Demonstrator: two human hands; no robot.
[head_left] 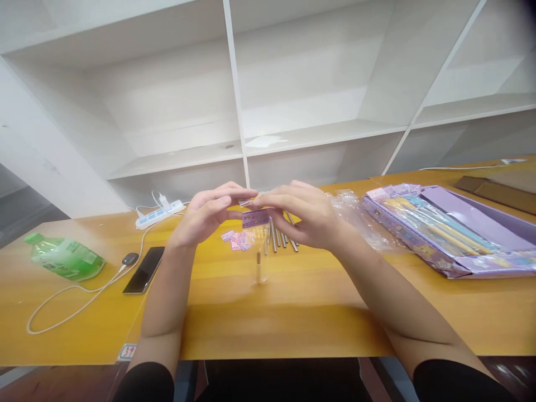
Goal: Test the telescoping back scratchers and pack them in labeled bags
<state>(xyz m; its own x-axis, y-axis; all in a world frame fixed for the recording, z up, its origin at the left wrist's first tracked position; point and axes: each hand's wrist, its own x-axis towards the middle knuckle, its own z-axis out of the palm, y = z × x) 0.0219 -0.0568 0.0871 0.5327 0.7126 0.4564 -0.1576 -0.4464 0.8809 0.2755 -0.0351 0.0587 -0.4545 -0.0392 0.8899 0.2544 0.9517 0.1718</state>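
A clear plastic bag (263,245) with a purple printed card (255,218) at its top hangs upright between my hands above the table. A short metallic, pen-like piece (258,267) shows low in the bag, blurred. My right hand (299,212) grips the bag's top at the card's right edge. At the card's left edge, my left hand (209,211) has its fingers bent around the bag's top; its exact grip is partly hidden. Behind the bag lie several silver metal tubes (274,237) and a small pile of pink and purple printed cards (239,240).
On the right stands an open purple box (452,262) with packaged yellow and blue items, beside crumpled clear bags (355,215). On the left are a green bottle (67,257), a phone (144,271), a white cable and a power strip (159,215). White shelves rise behind the table.
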